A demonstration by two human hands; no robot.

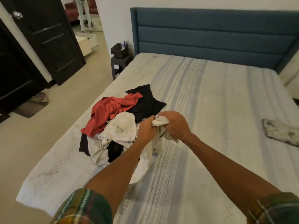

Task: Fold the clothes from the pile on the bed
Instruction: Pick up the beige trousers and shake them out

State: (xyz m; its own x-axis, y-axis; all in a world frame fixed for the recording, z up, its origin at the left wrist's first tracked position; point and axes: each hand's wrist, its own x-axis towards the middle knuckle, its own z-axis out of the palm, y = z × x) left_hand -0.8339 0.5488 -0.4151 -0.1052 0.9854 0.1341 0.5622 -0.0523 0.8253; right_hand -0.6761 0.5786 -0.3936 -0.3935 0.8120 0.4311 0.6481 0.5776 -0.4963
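A pile of clothes (118,126) lies on the left half of the bed (210,97), with a red garment (110,110), a black garment (145,101) and cream pieces (123,128) tangled together. At the pile's right edge both my hands grip one bunched cream garment (160,122). My left hand (146,131) clutches it from the left, my right hand (174,123) from the right. The rest of this garment hangs down between my forearms onto the sheet.
A patterned grey-white cloth (281,133) lies flat near the bed's right edge. The blue padded headboard (210,34) stands at the far end. A dark stool with a bag (120,54) sits left of the bed, beside an open dark door (47,38).
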